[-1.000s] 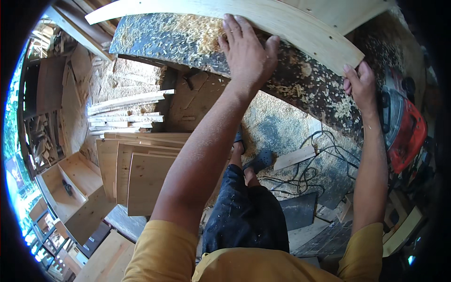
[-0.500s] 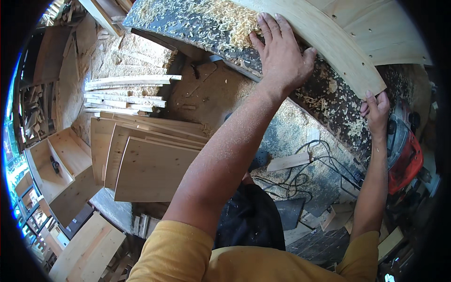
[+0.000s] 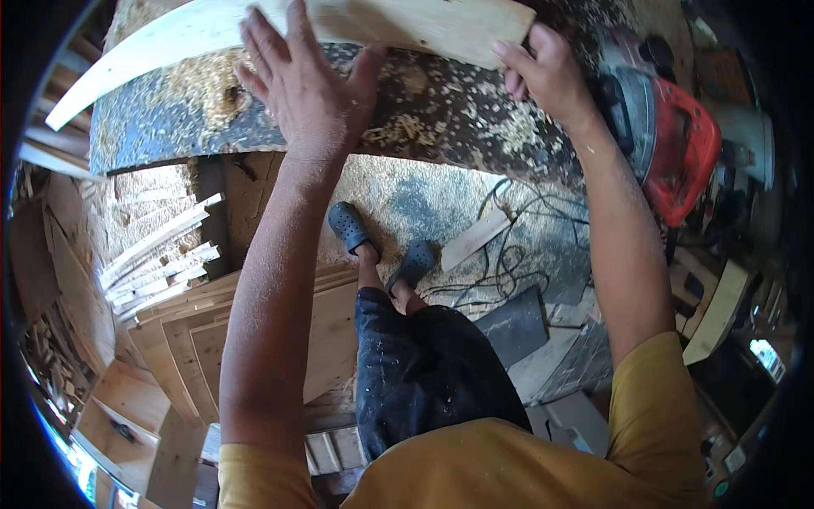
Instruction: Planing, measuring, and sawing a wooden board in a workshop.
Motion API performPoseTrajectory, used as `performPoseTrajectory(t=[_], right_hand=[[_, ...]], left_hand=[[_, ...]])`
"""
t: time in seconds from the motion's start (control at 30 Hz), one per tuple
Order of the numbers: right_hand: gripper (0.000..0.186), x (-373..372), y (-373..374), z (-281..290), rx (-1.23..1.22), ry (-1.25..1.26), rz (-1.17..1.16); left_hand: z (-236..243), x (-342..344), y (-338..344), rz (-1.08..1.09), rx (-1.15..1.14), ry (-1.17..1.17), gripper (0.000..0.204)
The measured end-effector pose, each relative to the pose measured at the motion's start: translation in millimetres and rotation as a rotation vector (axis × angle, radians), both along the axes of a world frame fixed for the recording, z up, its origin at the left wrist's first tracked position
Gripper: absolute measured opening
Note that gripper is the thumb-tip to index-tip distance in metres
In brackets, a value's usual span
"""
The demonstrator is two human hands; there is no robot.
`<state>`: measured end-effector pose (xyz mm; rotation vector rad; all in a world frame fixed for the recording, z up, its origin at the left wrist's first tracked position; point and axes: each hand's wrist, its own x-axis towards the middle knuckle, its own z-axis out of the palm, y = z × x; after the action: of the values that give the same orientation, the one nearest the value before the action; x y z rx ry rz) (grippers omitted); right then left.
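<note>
A long pale wooden board (image 3: 203, 32) lies across the top of the view on a dark workbench (image 3: 331, 140) littered with shavings. My left hand (image 3: 314, 97) is open, fingers spread, over the board's near edge; its fingertips reach onto the board, and whether they press on it I cannot tell. At the board's right end my right hand (image 3: 549, 72) pinches the corner, thumb on top and the other fingers curled below the edge. Fine sawdust coats both forearms.
A red and grey power tool (image 3: 670, 136) rests on the bench's right end. Black cable (image 3: 509, 263) and a wood offcut (image 3: 475, 239) lie on the floor near my feet. Left of my legs are stacked panels (image 3: 212, 339), light strips (image 3: 161, 267) and an open wooden box (image 3: 127, 424).
My view has turned, so the bench and board now run nearly level across the top. My left hand's fingers have spread wider. My right hand is still at the board's end corner.
</note>
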<state>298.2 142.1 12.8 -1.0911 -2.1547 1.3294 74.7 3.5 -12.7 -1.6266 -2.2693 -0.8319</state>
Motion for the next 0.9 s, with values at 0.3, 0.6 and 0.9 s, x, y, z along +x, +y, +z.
performPoseTrajectory(t=[0.3, 0.6, 0.9], right_hand=[[0.022, -6.2, -6.4, 4.3, -0.135, 0.089, -0.085], [0.022, 140.5, -199.0, -10.5, 0.034, -0.018, -0.383], [0.021, 357.8, -596.7, -12.5, -1.484, -0.392, -0.009]], left_hand=[[-2.5, 51.0, 32.9, 0.038, -0.065, -0.249, 0.131], [14.1, 54.8, 34.1, 0.111, -0.166, -0.328, 0.14], [7.6, 51.5, 41.5, 0.134, -0.154, -0.264, 0.136]])
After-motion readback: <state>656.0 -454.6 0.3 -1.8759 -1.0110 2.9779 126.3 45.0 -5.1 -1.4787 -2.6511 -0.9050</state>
